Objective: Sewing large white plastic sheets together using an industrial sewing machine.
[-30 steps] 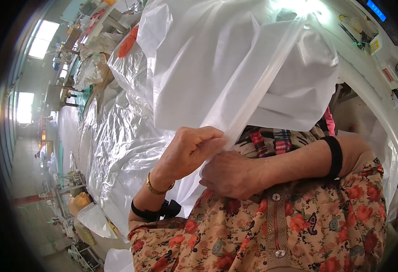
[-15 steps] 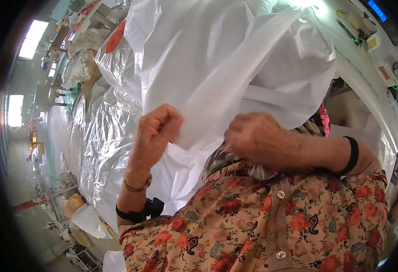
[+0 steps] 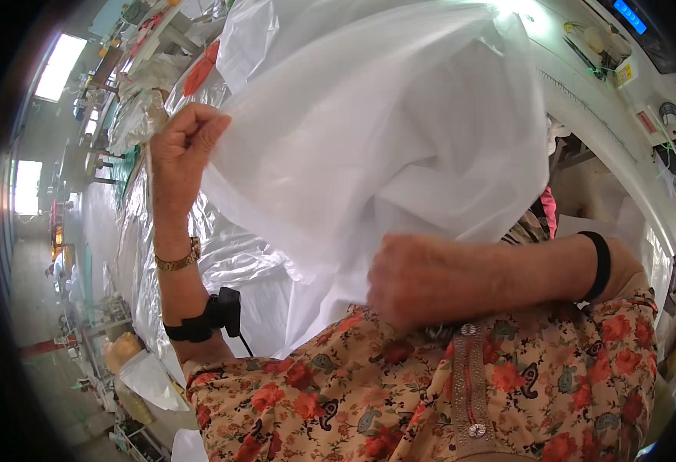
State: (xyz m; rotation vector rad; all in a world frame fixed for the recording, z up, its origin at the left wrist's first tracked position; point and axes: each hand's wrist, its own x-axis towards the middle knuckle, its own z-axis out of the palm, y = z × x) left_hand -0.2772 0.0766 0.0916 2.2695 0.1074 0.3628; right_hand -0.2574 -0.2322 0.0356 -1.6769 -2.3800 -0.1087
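A large sheet of thin, translucent white material spreads across the middle, bulging and creased. Its left edge is pinched between the thumb and fingers of my left hand, raised at the sheet's left side. My right hand is closed in a fist in front of my body, just below the sheet's lower folds. That hand is slightly blurred and its fingertips face away, so what it grips, if anything, is hidden.
A curved white machine table runs along the right, carrying a white device and small tools. Shiny clear plastic lies left of the sheet. An orange-red piece rests at the upper left.
My left hand has moved up and left, drawing the sheet's edge with it and spreading the sheet wider. My right hand has shifted down and slightly left.
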